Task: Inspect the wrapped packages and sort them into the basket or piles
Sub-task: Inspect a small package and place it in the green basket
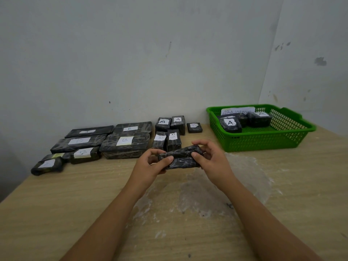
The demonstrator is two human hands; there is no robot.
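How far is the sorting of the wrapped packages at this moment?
Mostly done, it seems. Labelled packages already lie in piles along the wall, and the green basket, tagged "ABNormal", holds at least two packages marked A. In hand: the left hand and right hand grip one dark package, no label showing, above the table. Left: placing it. No other unsorted package is visible.

Basket (263, 142) right of piled packages (124, 142) on table (56, 204).
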